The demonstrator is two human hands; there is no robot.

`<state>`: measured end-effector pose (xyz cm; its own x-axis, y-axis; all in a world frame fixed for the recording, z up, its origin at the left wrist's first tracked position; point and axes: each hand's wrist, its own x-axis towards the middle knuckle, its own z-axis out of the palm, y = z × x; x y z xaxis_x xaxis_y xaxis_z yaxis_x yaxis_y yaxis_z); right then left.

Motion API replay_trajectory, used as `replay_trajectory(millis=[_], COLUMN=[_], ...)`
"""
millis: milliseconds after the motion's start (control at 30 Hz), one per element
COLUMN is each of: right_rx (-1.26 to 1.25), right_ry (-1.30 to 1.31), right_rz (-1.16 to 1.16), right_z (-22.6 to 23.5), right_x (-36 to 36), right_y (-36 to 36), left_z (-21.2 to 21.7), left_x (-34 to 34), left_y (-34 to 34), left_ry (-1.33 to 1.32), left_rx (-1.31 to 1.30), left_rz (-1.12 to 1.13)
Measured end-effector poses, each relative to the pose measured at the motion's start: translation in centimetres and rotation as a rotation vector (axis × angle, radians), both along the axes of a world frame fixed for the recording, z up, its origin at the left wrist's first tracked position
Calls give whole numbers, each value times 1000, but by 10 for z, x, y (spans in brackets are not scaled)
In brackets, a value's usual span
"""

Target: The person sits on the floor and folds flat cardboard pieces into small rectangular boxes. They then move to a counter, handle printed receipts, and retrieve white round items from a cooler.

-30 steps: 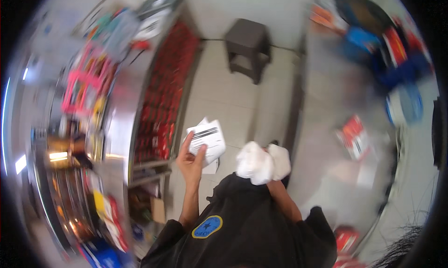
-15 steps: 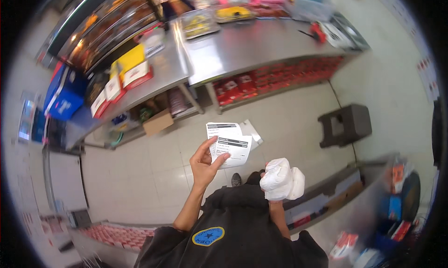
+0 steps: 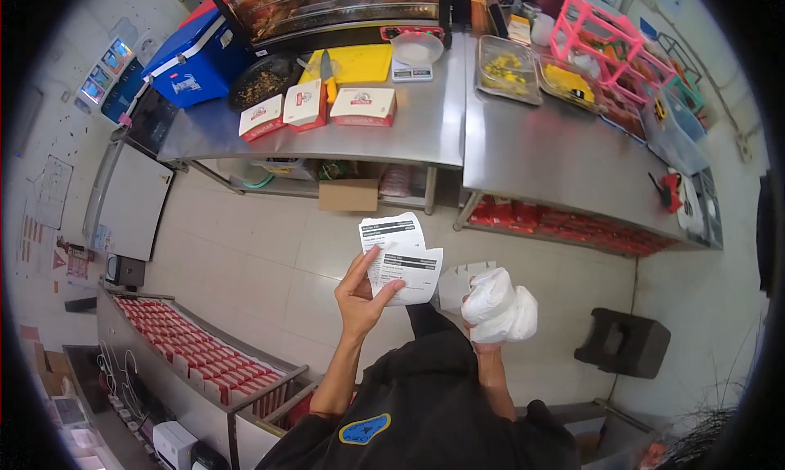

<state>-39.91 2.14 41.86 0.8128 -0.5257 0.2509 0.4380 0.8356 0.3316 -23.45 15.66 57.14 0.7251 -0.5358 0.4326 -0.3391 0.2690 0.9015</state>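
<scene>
My left hand (image 3: 360, 300) is closed on two printed paper receipts (image 3: 411, 280), thumb in front, one slip overlapping the other. To the right, my right hand (image 3: 486, 348) grips a pair of rounded white wrapped bundles (image 3: 500, 308); they hide most of its fingers. Behind them shows a flat whitish piece with a notched edge (image 3: 459, 287); whether it is held or lies on the floor I cannot tell. On the steel counter (image 3: 417, 139) ahead stand several red-and-white boxes (image 3: 364, 106), a yellow cutting board (image 3: 352, 63) and a knife with an orange handle (image 3: 330, 89).
A heated display cabinet (image 3: 327, 12) and blue cooler (image 3: 192, 61) stand at the back. Another steel counter (image 3: 556, 155) carries trays and pink baskets (image 3: 597, 30). A dark stool (image 3: 621, 342) stands on the floor at right. Rows of red-and-white boxes (image 3: 196, 347) fill a rack at lower left.
My view has turned left, so the counters and cabinet have swung rightward and the lower-left box rack shows more. Both hands keep their holds on the receipts and bundles.
</scene>
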Motion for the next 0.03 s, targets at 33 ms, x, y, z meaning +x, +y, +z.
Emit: replay_trajectory(millis=[33], right_rx=[-10], right_ry=[-15], right_rz=[9], right_z=[-7], right_x=[4], right_y=[-7], left_z=[-6], left_x=[2], left_y=[-1], left_ry=[-20], left_rx=[-18], left_rz=[-7])
